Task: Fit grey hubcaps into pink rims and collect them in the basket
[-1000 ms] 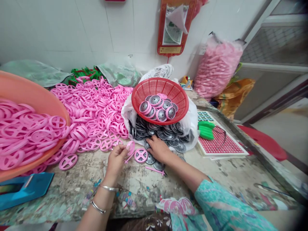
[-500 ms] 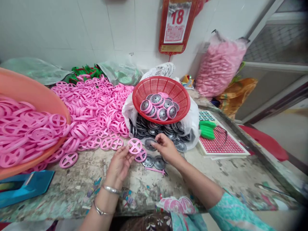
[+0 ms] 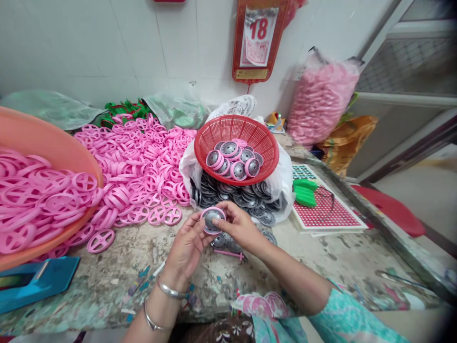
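Between my two hands is a pink toy wheel [image 3: 204, 232] with a grey hubcap [image 3: 212, 217] seated against its face. My left hand [image 3: 186, 244] is closed on the wheel's left edge. From the other side my right hand [image 3: 240, 226] grips it, thumb lying on the hubcap and fingers behind the rim. Just below the hands, loose grey hubcaps [image 3: 233, 246] lie on the worktable, partly covered by my right hand. A thin pink rod [image 3: 228, 254] rests in front of them.
A red basket [image 3: 236, 123] of capped wheels sits on a white bag [image 3: 284, 190] of dark hubcaps. Pink wheels [image 3: 135, 162] are heaped left, beside an orange tub [image 3: 46, 131]. A blue tape dispenser [image 3: 53, 281] stands front left; sticker sheets [image 3: 335, 212] with a green piece [image 3: 304, 193] lie right.
My right hand has brought the grey hubcap left onto the pink wheel in my left hand. The hands have come together, and the camera view has shifted slightly.
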The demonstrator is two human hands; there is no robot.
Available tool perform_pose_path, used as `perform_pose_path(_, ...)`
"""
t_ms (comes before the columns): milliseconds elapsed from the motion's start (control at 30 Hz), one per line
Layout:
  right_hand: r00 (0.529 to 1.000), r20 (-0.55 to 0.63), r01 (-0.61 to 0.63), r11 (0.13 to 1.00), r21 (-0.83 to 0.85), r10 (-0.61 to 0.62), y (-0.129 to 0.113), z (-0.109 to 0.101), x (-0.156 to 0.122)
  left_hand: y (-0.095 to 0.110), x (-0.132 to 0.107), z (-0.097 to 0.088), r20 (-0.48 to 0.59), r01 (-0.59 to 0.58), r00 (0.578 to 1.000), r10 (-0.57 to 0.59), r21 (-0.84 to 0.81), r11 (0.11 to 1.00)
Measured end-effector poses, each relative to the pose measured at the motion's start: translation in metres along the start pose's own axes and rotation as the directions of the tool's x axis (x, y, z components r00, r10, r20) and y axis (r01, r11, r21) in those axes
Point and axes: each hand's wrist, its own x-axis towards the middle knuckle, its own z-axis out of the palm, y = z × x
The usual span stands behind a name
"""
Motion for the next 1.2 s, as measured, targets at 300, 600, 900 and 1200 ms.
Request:
perform_pose_path(300, 0.995, 0.045, -0.088, 0.996, 0.019, 0.087, -0.012, -0.002, 0.002, -0.002, 0.005, 0.008, -0.091, -0.078, 0.991, 0.102, 0.238, 0.968)
perform_pose_path(600, 0.915, -0.389, 0.205, 0.955, 0.215, -0.108, -0.064, -0.054, 0.039, -0.019, 0.011, -0.039, 0.366, -0.33, 0.904, 0.221, 0.926, -0.183)
perform_pose_path(900, 0.994, 0.082, 0.097, 0.931, -0.352, -0.072, -0.003, -0.023, -0.004, -0.021, 0.025, -0.054, 0.501, -0.444, 0.844, 0.19, 0.852, -0.277)
perform_pose_path(1200, 0.999, -0.015, -0.051, 0.987, -0.155, 0.05, 0.023, -0.001, -0.005, -0.01, 0.007, -0.022, -0.041, -0.049, 0.997, 0.069, 0.37, 0.928)
